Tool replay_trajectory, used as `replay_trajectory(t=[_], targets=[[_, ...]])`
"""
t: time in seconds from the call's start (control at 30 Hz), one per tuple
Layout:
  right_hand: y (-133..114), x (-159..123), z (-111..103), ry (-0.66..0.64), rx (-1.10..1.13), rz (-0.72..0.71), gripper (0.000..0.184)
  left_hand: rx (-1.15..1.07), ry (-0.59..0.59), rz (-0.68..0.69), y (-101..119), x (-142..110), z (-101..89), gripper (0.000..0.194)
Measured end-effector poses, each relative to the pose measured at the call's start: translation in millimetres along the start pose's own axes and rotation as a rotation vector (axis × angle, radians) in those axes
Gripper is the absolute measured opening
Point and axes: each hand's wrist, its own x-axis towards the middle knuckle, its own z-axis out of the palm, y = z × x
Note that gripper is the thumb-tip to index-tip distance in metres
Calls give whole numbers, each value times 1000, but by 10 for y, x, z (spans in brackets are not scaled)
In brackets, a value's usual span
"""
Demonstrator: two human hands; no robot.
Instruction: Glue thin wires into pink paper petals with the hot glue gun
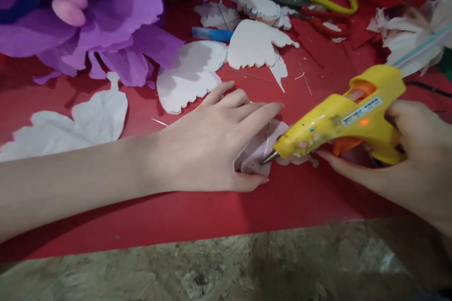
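My right hand (pixel 420 160) is wrapped round a yellow hot glue gun (pixel 339 113) with an orange trigger and a small orange light. A clear glue stick (pixel 423 51) pokes out of its back. The metal nozzle points down at a pale pink paper petal (pixel 278 130); whether it touches cannot be made out. Lying flat over that petal, my left hand (pixel 215 143) presses it to the red surface with fingers spread. A thin wire (pixel 267 138) runs along the petal beside my left hand's thumb and index finger. Much of the petal is hidden under my palm.
Several white paper petals (pixel 190 75) lie behind my left hand, with a larger white petal (pixel 81 120) at left. Purple paper flowers (pixel 116 14) fill the upper left. Yellow-handled scissors (pixel 332 0) and red-handled scissors (pixel 330 23) lie behind. The red table covering (pixel 169 221) ends at the front.
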Motion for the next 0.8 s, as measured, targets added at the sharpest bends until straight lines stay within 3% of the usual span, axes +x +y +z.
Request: replay_trajectory(t=[0.1, 0.43, 0.53, 0.73, 0.8], targets=[[31, -11, 28, 120, -29, -90, 64, -7, -10, -11, -2, 9, -1, 64], [77, -5, 4, 94, 23, -194, 58, -19, -26, -19, 1, 4, -6, 65], [70, 10, 21, 91, -4, -116, 60, -19, -7, -10, -5, 7, 4, 67], [89, 10, 65, -9, -18, 160, 82, -18, -17, -10, -14, 15, 21, 66], [82, 5, 64, -8, 0, 174, 83, -23, -22, -17, -15, 15, 18, 63]])
